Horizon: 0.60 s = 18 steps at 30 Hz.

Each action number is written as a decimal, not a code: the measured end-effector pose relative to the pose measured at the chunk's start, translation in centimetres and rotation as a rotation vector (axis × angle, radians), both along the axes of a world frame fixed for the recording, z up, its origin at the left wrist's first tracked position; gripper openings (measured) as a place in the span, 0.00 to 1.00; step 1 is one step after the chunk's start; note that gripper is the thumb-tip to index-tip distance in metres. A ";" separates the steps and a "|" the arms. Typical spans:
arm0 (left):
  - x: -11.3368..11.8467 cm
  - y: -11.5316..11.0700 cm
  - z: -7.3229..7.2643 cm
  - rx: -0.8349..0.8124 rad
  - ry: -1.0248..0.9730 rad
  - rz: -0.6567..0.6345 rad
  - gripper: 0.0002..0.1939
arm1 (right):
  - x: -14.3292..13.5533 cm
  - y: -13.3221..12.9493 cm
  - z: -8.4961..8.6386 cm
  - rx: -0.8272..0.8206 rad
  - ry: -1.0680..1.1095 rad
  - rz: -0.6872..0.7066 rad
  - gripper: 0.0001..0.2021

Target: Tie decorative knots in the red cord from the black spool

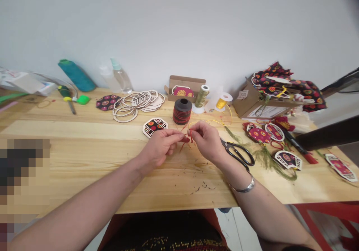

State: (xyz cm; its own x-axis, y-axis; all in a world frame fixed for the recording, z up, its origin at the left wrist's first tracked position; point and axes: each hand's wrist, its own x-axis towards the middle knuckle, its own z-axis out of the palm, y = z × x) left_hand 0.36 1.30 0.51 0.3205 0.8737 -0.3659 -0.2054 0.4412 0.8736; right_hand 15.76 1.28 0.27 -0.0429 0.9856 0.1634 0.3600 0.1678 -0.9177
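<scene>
Over the middle of the wooden table, my left hand (164,144) pinches red cord (191,134) between thumb and index finger. My right hand (209,141) faces it, its fingertips closed on the same cord, and loose red ends stick out between the two hands. Just behind them stands a dark spool (182,111) wound with red thread. A framed ornament with dark patterned fabric (155,126) lies by my left hand. Black-handled scissors (238,154) rest beside my right wrist, their blades partly covered by it.
Wooden frames (137,103) lie piled at the back left, near a teal thread cone (77,75) and a screwdriver (66,98). Green (202,97) and yellow spools (222,102) stand behind. A cardboard box (252,103) and several tasselled ornaments (287,159) occupy the right.
</scene>
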 end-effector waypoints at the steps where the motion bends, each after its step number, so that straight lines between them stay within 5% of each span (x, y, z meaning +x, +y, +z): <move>1: -0.1 0.0 0.1 -0.006 -0.012 0.010 0.08 | 0.0 0.0 0.0 0.003 -0.004 -0.005 0.02; 10: -0.1 -0.3 0.0 0.000 -0.005 -0.113 0.07 | 0.1 0.1 -0.2 -0.023 0.066 -0.019 0.02; 18: 0.0 -0.5 -0.3 0.585 0.496 -0.032 0.06 | 0.0 0.3 0.1 -0.155 0.197 -0.003 0.05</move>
State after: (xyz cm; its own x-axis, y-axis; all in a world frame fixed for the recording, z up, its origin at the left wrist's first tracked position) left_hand 0.40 0.80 0.25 0.2678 0.9624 0.0456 0.2764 -0.1221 0.9533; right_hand 15.80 1.60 0.40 -0.0221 0.9996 0.0152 0.1720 0.0188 -0.9849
